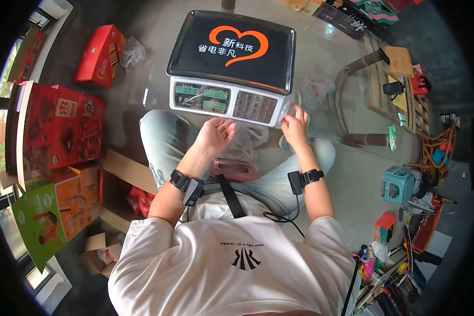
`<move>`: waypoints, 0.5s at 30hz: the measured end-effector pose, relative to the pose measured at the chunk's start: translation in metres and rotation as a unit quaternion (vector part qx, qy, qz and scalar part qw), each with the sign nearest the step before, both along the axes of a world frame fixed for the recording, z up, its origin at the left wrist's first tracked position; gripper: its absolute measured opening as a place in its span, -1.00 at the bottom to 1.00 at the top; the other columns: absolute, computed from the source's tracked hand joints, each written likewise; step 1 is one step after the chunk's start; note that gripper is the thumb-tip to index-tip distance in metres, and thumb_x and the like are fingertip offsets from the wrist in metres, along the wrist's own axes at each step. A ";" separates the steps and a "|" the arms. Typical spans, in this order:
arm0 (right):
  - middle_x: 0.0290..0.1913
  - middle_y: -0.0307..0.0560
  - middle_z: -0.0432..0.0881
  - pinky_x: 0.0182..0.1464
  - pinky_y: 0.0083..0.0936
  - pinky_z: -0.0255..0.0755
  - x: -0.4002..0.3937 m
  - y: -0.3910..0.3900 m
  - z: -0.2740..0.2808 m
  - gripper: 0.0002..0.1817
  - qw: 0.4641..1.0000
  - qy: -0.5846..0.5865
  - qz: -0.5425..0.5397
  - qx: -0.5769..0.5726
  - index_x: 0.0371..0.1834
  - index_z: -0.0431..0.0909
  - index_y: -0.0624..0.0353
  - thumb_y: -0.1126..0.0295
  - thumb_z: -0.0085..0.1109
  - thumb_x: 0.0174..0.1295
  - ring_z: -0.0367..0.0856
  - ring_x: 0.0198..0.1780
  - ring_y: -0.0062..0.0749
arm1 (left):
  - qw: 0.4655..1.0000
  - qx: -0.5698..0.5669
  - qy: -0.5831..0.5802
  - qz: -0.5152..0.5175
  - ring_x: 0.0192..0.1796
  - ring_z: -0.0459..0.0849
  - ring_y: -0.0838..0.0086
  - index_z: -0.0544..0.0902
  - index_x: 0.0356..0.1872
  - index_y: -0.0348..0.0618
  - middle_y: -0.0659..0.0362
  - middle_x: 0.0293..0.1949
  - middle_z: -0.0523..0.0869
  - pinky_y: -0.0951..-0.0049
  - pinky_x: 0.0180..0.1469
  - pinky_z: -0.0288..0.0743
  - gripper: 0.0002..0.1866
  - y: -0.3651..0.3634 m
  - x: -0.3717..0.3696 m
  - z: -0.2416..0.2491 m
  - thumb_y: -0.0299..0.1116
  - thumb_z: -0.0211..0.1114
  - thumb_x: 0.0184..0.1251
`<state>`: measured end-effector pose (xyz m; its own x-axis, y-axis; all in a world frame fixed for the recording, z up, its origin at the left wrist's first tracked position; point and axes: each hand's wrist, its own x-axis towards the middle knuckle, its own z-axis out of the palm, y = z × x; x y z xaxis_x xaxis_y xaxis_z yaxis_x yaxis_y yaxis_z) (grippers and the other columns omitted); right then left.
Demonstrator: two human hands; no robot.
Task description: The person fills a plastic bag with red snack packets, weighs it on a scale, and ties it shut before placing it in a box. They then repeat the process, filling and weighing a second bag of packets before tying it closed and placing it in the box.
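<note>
An electronic scale (231,58) with a black pan and an orange heart logo stands on the floor in front of my knees. My left hand (216,134) hovers palm-up, fingers apart, just below the scale's keypad and above a clear plastic bag (247,138) lying between my legs. My right hand (295,126) pinches an edge of clear plastic beside the scale's right front corner. Both wrists wear black bands. A pink object (236,169) rests on my lap.
Red snack cartons (63,126) and orange and green boxes (47,216) are stacked at the left. A red box (99,55) lies far left of the scale. A wooden pallet (384,84), a teal stool (397,184) and tools are at the right.
</note>
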<state>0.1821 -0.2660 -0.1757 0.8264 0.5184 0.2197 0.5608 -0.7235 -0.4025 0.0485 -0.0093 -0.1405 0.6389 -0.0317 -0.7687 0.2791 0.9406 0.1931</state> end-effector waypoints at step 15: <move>0.10 0.09 0.48 0.11 -0.29 0.38 -0.001 0.003 0.005 -0.49 0.998 0.018 -0.062 -0.030 0.06 0.42 0.18 0.41 0.31 -0.02 0.47 0.12 -0.07 | 0.943 0.306 0.068 0.108 -0.22 0.53 0.40 0.35 -0.01 -0.07 0.18 -0.17 0.50 0.24 -0.13 0.49 -0.75 0.042 -0.022 -0.034 -0.32 0.06 0.34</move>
